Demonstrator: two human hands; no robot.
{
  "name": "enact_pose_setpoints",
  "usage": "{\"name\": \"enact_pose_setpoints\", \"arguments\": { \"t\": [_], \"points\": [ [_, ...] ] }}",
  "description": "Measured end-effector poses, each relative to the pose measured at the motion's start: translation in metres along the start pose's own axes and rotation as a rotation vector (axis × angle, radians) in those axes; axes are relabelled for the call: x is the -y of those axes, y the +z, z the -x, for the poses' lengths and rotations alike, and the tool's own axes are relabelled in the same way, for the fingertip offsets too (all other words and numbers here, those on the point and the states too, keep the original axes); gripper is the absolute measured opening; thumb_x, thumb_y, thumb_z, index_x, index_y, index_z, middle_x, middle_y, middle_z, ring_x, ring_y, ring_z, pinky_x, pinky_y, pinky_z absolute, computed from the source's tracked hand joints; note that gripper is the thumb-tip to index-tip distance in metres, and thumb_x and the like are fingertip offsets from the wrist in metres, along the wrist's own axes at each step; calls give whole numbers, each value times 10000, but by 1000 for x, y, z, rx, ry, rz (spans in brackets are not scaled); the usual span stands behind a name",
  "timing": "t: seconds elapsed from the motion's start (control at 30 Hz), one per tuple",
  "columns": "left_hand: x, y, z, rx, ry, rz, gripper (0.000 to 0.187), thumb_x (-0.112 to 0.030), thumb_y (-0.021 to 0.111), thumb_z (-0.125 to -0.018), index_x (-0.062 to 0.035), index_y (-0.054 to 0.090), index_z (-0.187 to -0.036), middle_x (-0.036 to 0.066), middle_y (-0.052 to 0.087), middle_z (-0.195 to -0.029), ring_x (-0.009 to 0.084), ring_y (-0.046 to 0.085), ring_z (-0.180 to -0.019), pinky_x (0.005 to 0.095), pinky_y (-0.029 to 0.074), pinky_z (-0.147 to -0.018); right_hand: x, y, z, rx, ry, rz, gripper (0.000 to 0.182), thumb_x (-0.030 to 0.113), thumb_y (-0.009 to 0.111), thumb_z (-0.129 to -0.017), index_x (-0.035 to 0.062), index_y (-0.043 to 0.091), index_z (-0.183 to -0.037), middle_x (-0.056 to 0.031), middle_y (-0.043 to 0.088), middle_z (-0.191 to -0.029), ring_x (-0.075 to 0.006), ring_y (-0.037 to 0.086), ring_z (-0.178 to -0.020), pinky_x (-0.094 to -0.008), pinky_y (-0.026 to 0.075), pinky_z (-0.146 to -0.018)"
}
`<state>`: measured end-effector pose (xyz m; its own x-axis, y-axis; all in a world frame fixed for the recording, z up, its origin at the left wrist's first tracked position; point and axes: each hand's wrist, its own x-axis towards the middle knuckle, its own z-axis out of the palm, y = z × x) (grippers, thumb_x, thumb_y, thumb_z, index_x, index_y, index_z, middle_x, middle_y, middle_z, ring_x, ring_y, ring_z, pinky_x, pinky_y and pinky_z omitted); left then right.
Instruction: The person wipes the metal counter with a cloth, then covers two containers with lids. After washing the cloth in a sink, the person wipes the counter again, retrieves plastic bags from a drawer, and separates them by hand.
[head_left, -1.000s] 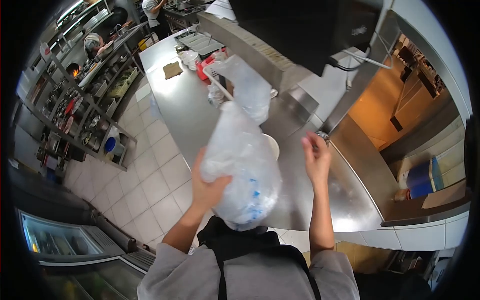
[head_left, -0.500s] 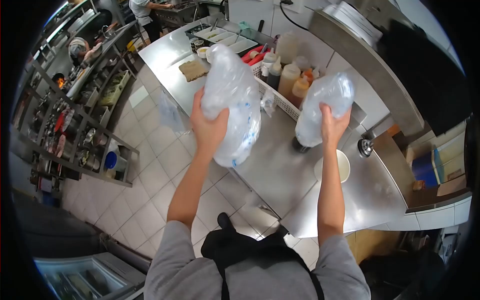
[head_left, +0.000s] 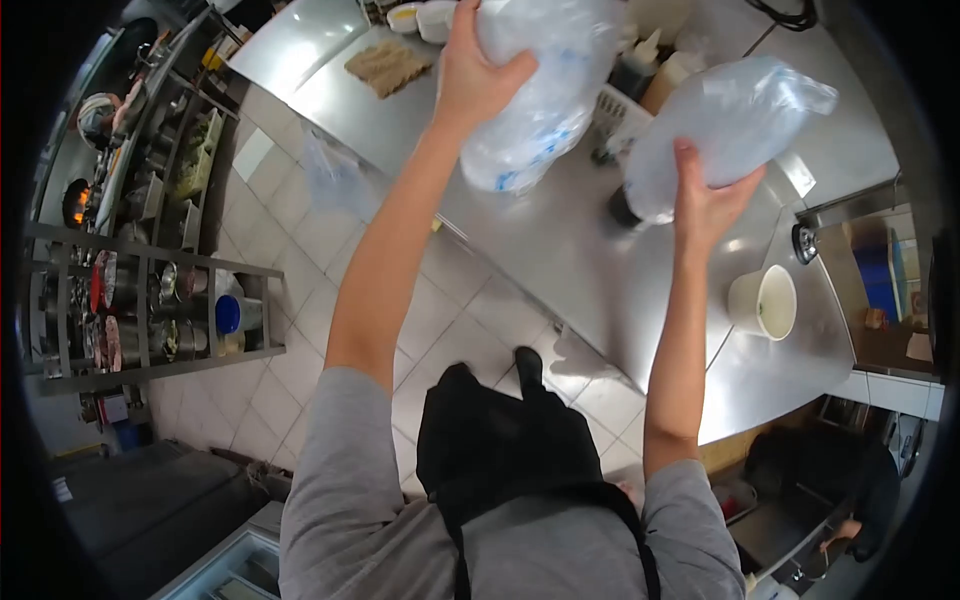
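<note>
My left hand (head_left: 478, 72) grips a large clear plastic bag with blue print (head_left: 545, 95), raised high over the steel counter (head_left: 560, 260). My right hand (head_left: 708, 195) holds up a second clear plastic bag (head_left: 725, 125) from below, also lifted above the counter. The two bags hang side by side, apart from each other. A white cup (head_left: 765, 302) stands on the counter to the right of my right arm.
A white basket of sauce bottles (head_left: 640, 75) sits behind the bags. A brown cloth (head_left: 385, 62) lies at the counter's far end. Metal shelving with kitchenware (head_left: 150, 290) lines the left across a tiled floor aisle (head_left: 300, 330). A dark round base (head_left: 625, 210) stands under the right bag.
Both arms have risen further, lifting the two bags higher toward the top of the view. The view has tilted down, showing more floor and my apron.
</note>
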<state>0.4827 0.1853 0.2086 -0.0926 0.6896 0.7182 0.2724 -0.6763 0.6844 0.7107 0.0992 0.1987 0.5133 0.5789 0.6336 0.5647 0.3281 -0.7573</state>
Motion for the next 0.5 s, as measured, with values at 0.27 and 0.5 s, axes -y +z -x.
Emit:
{"name": "enact_pose_setpoints", "arguments": {
  "t": [0.27, 0.5],
  "points": [
    [48, -80, 95, -119, 293, -34, 621, -119, 665, -730, 22, 395, -1271, 174, 503, -1224, 269, 462, -1158, 371, 389, -945, -23, -42, 222, -29, -369, -131, 400, 269, 599, -827, -80, 519, -1005, -164, 565, -959, -295, 530, -938, -404, 408, -854],
    [138, -210, 471, -113, -1027, -85, 386, -90, 433, -927, 12, 348, -1289, 176, 495, -1218, 214, 488, -1116, 298, 396, -903, -265, 65, 565, 183, 1519, -291, 334, 259, 522, -883, 96, 488, -1173, -74, 582, -1066, -219, 529, -971, -369, 447, -830]
  ]
}}
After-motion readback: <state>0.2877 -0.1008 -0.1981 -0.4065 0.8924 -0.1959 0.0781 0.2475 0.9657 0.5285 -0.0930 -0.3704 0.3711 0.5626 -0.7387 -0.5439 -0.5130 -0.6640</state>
